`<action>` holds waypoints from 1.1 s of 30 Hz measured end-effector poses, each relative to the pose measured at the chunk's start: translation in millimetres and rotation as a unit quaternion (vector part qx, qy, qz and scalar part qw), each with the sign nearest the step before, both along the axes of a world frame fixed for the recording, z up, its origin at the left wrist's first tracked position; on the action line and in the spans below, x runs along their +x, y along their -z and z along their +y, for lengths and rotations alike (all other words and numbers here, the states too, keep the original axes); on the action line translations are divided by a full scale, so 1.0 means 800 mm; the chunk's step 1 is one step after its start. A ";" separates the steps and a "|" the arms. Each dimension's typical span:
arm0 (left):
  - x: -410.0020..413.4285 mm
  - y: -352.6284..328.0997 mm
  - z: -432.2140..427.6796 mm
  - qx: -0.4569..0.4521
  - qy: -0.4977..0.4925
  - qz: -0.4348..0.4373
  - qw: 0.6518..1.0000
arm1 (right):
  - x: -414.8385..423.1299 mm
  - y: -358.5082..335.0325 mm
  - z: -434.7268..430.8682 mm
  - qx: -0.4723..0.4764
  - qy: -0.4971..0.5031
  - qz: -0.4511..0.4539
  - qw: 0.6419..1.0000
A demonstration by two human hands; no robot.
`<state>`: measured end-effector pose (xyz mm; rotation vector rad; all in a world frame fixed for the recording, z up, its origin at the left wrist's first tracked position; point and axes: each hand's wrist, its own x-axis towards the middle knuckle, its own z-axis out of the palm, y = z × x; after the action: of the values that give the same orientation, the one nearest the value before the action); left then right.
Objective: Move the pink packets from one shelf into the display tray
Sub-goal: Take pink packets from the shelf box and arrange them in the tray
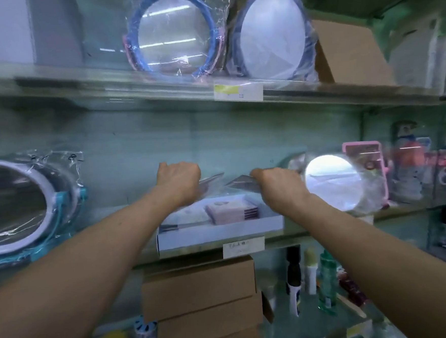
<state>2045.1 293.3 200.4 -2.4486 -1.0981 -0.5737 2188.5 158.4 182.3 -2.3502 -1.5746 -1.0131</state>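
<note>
A white display tray (221,233) sits on the middle shelf, straight ahead. Inside it lies a small stack of pink packets (232,211) toward the right, with paler packets to their left. Both my hands reach over the tray. My left hand (178,178) is curled and grips the edge of a clear plastic wrapper (213,181). My right hand (277,185) pinches the other side of the same wrapper above the packets. The image is blurred, so what the wrapper holds cannot be made out.
Wrapped round mirrors stand on the upper shelf (170,38) and at the left (21,206) and right (333,179) of the tray. Brown cardboard boxes (202,302) are stacked below the tray. Bottles (327,280) stand on the lower shelf to the right.
</note>
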 end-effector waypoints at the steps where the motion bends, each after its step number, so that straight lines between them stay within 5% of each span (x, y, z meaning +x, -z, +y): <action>1: 0.003 -0.001 0.004 -0.025 -0.010 -0.013 1.000 | 0.010 0.000 0.010 0.006 -0.018 0.008 1.000; 7: 0.010 0.010 0.029 -0.219 -0.027 -0.177 0.959 | 0.054 -0.001 0.064 0.060 -0.125 0.185 0.973; 16: 0.007 0.031 0.031 -0.427 -0.023 -0.373 0.823 | 0.093 0.019 0.117 0.084 -0.243 0.487 0.835; 30: 0.020 0.031 0.048 -0.486 0.026 -0.463 0.740 | 0.110 0.010 0.099 0.073 -0.222 0.575 0.784; 33: 0.018 0.030 0.047 -0.493 0.019 -0.454 0.741 | 0.105 0.007 0.104 0.120 -0.232 0.480 0.838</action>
<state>2059.3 331.2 176.0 -3.0730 -2.1641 -1.6733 2272.7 241.2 176.9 -1.6720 -1.3329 0.1114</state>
